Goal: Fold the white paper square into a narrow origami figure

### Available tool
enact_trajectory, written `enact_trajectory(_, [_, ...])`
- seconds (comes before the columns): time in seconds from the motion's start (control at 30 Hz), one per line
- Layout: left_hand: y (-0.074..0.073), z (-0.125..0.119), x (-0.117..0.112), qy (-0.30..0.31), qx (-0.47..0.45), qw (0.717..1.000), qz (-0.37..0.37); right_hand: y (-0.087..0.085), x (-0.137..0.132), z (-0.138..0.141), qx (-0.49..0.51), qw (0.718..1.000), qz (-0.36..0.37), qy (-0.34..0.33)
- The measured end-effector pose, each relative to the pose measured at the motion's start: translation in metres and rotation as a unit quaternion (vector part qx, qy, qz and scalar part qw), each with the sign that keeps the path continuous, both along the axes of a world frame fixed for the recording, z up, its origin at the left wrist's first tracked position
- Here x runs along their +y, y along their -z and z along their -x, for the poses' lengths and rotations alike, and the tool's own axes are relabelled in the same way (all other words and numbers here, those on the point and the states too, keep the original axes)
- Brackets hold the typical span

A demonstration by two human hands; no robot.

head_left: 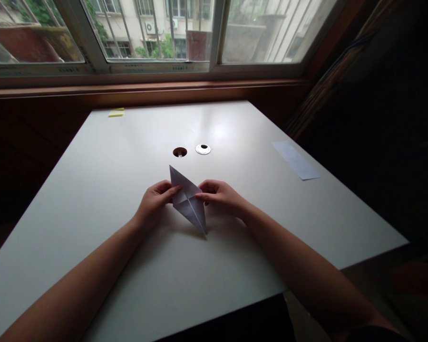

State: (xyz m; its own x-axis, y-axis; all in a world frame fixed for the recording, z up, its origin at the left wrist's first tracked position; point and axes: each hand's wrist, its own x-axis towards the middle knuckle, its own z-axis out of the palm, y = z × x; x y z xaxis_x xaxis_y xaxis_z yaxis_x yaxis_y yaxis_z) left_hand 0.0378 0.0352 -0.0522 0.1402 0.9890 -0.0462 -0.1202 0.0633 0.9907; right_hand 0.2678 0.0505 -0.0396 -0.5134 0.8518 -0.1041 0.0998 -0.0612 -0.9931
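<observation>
A sheet of white paper folded into a long diamond, the folded paper (189, 209), is held up a little above the table between my two hands. Its creases and a seam down the lower half face me. My left hand (157, 195) pinches the left corner, thumb on the near face and fingers behind. On the opposite corner, my right hand (219, 195) grips in the same way with its thumb on the front. The fingers behind the paper are partly hidden. One tip points up and left, the other down and right towards the tabletop.
The white table (92, 190) has a round cable hole (179, 152) with a round cover (203, 149) beside it. A flat paper strip (296, 160) lies near the right edge. Yellow sticky slips (116, 112) are at the far left corner. A barred window (157, 31) stands behind.
</observation>
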Motion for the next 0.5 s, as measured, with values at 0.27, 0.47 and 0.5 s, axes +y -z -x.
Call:
enact_trajectory(0.27, [-0.0030, -0.0026, 0.0013, -0.026, -0.071, 0.997, 0.014, 0.0042, 0.0002, -0.0001, -0.013, 0.999, -0.005, 0.037])
enact_trajectory(0.47, [-0.0036, 0.0004, 0.0023, -0.071, -0.075, 0.993, -0.055, 0.0051, 0.0012, -0.0051, -0.103, 0.986, -0.118, 0.054])
enact_trajectory(0.5, [-0.0038, 0.0011, 0.0026, -0.080, -0.073, 0.992, -0.066, 0.0040, 0.0008, -0.0059, -0.112, 0.982, -0.142, 0.052])
